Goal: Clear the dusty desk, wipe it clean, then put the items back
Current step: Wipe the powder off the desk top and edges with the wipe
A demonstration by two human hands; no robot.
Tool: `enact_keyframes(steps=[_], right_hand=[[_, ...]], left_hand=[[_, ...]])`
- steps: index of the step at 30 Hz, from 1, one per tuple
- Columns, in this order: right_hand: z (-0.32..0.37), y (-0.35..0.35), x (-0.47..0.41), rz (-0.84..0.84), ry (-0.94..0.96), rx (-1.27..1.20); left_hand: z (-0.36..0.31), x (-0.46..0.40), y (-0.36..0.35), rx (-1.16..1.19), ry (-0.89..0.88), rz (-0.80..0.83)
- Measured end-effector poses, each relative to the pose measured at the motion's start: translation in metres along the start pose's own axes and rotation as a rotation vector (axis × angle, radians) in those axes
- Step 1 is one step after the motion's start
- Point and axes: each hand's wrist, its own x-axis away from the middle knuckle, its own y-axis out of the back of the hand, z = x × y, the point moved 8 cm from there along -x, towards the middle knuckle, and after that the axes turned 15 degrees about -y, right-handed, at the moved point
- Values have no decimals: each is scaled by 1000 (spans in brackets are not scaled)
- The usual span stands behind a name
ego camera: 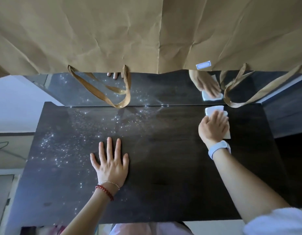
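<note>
A dark wooden desk (163,167) fills the view, and nothing stands on it. White dust specks (75,138) cover its left half and the back middle; the right half looks dark and clean. My right hand (214,127) presses a white tissue (213,110) flat on the far right corner, close to the mirror. A pale watch sits on that wrist. My left hand (111,165) lies flat on the desk near the middle, fingers spread, holding nothing.
A mirror (163,89) stands along the back edge and reflects both hands. Brown paper bags (146,34) hang over its upper part, their ribbon handles (113,92) dangling down to the desk's back edge. A dark shelf (285,116) adjoins at the right.
</note>
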Motion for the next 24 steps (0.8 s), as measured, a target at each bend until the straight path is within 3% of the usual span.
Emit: enact_keyframes(steps=[2,8,12,16,19,21,24], right_hand=[[14,-7,11,30,-65,-24],[109,-68,119,78,185,-35],[178,-112,224,231,688,8],[178,-108,209,295,856,144],[132,-82,151,124,732,150],[102,-61,120,25,487,90],[89,-59,119,31,120,21]], left_hand=[[4,0,4,21,-5,7],[36,-13,34,269,-45,-69],[80,-14,56,317,39,-160],[124,-12,66,311,135,-228],[149,-9,64,294,188,-221],[163,-5,61,284,212,-203],[184,2,61,262,215,-159]])
